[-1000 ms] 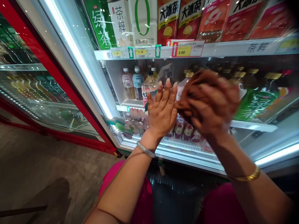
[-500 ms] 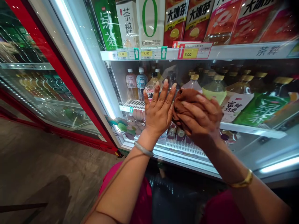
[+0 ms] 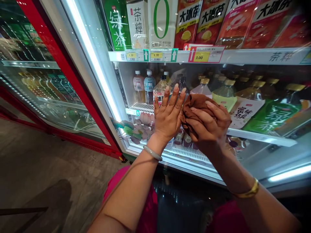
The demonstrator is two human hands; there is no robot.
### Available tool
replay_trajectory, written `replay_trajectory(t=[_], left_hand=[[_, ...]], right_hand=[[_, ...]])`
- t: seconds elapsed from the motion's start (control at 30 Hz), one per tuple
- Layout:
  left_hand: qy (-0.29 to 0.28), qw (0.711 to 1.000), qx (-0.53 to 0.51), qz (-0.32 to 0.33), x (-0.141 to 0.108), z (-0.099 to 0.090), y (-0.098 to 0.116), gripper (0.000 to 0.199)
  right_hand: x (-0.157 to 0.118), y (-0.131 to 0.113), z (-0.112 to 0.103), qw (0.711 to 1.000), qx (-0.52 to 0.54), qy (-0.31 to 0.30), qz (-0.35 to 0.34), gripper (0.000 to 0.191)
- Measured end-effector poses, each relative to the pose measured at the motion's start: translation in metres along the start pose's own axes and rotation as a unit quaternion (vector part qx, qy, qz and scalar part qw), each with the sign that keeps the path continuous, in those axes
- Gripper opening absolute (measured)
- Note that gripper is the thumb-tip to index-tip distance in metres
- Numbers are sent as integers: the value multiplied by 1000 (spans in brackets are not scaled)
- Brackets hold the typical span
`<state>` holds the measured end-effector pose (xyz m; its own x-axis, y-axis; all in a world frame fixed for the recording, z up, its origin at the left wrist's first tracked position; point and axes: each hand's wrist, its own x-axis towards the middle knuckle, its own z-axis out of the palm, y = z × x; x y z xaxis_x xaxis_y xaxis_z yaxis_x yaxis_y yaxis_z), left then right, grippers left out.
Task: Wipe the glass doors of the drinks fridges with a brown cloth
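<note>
My left hand (image 3: 168,114) lies flat against the glass door (image 3: 247,152) of a drinks fridge, fingers up and slightly spread, a pale bangle on the wrist. Right beside it, my right hand (image 3: 209,126) presses a crumpled brown cloth (image 3: 194,104) against the same glass; a gold bangle sits on that wrist. Behind the glass stand bottles (image 3: 224,94) with yellow caps and green and white labels on a white wire shelf.
The upper shelf (image 3: 243,55) carries price tags and big cartons in green, white and red. A lit white door frame (image 3: 97,71) and a red frame (image 3: 60,64) of a neighbouring fridge run down the left. Grey floor (image 3: 36,181) lies at lower left.
My right hand with the cloth has slid left and a little down across the glass, ending close to the left hand. The left hand stayed flat in place.
</note>
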<state>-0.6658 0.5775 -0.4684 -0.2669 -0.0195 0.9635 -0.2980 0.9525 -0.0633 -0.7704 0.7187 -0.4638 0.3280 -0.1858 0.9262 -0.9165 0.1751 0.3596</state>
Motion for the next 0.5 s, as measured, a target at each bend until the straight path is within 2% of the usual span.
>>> replay_trajectory(t=[0.07, 0.17, 0.23, 0.3, 0.37, 0.43, 0.5], left_hand=[[-4, 1000, 7, -4, 0, 0, 1, 61], [-3, 1000, 8, -19, 0, 1, 3, 60], [3, 1000, 3, -21, -1, 3, 4, 60], [9, 1000, -1, -20, -1, 5, 4, 61], [12, 1000, -5, -21, -1, 6, 3, 61], [11, 1000, -11, -20, -1, 6, 3, 61], [9, 1000, -17, -19, -1, 5, 3, 61]], right_hand=[[7, 16, -13, 1000, 6, -1, 0, 20], [19, 45, -31, 996, -5, 42, 75, 24], [20, 52, -34, 991, -19, 64, 118, 30], [13, 45, -26, 992, -19, 72, 104, 30], [1, 27, -12, 997, -8, 68, 46, 25], [-10, 7, 0, 999, 3, 49, -8, 19], [-15, -5, 5, 1000, 4, 20, -23, 18]])
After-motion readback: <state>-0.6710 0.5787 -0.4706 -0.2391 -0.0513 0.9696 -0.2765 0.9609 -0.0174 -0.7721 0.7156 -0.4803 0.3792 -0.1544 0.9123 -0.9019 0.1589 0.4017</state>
